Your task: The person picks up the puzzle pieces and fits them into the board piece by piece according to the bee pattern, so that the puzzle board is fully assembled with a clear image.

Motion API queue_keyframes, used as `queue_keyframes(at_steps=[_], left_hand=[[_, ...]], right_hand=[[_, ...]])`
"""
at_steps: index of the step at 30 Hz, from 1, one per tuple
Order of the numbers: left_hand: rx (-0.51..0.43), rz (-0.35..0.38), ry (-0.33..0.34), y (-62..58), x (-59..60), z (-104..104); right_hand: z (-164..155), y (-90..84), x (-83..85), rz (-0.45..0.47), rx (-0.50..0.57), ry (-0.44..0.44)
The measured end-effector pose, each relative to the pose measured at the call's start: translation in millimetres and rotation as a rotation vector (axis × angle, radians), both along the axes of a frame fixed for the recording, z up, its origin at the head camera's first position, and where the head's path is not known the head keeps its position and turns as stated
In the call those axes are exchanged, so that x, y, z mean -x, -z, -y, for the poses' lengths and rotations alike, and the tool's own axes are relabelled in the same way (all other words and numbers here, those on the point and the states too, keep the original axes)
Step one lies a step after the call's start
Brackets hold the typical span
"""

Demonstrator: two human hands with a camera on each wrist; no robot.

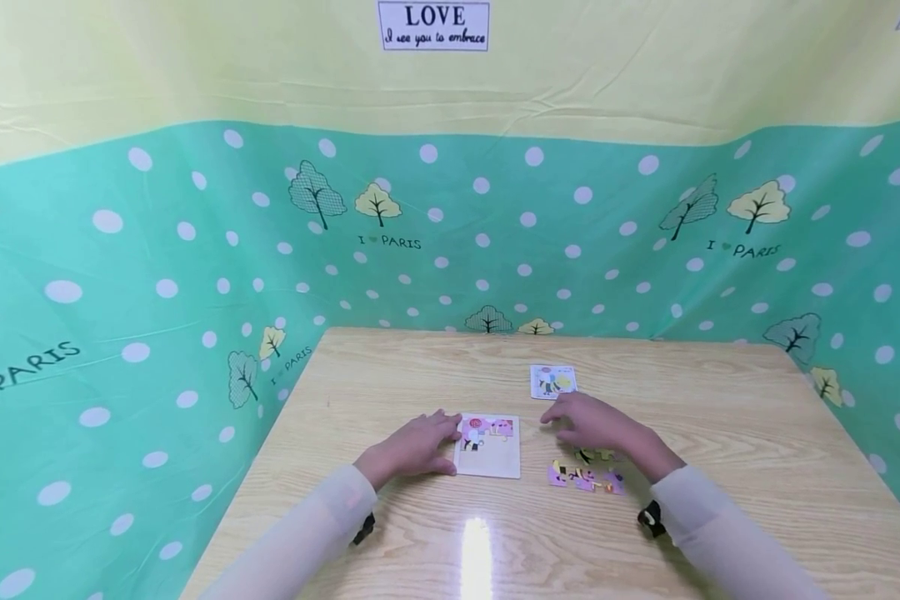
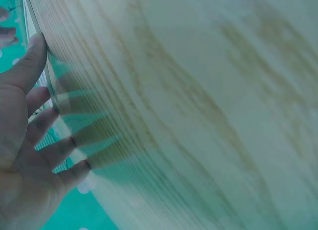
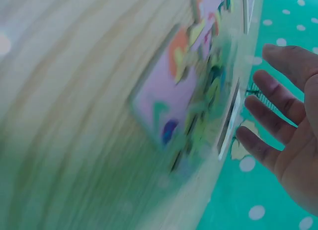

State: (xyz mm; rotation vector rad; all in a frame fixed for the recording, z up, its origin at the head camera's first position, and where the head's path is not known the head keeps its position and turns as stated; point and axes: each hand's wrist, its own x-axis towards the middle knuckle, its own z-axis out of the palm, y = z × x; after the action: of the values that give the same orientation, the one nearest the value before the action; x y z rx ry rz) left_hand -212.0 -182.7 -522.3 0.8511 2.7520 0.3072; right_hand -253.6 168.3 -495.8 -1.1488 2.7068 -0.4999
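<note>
A pale wooden puzzle board (image 1: 492, 454) with a few pieces set in its top part lies on the wooden table (image 1: 435, 375). My left hand (image 1: 441, 442) rests at the board's left edge; in the left wrist view its fingers (image 2: 49, 140) are straight and spread, tips on the table top (image 2: 198, 91). Loose purple and yellow puzzle pieces (image 1: 587, 477) lie to the right of the board. My right hand (image 1: 566, 421) hovers just above and behind them, fingers (image 3: 273, 96) straight and holding nothing. The pieces (image 3: 189, 86) are blurred in the right wrist view.
A small picture card (image 1: 552, 381) lies flat behind my right hand. Green polka-dot cloth with trees (image 1: 157, 275) walls the table on the left, back and right. Bare wood stretches to the right (image 1: 757, 433) and toward the front edge.
</note>
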Motion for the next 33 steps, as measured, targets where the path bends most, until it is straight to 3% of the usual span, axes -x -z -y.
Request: queue_keyframes(at_steps=[13,33], left_hand=[[0.005,0.000,0.002,-2.2,-1.2,-1],[0.005,0.018,-0.009,-1.3,-1.0,-1]], right_hand=[[-32,7.1,-6.7,0.104,-0.026,0.068],[-42,13.6,-14.1,0.037,-0.032,0.040]])
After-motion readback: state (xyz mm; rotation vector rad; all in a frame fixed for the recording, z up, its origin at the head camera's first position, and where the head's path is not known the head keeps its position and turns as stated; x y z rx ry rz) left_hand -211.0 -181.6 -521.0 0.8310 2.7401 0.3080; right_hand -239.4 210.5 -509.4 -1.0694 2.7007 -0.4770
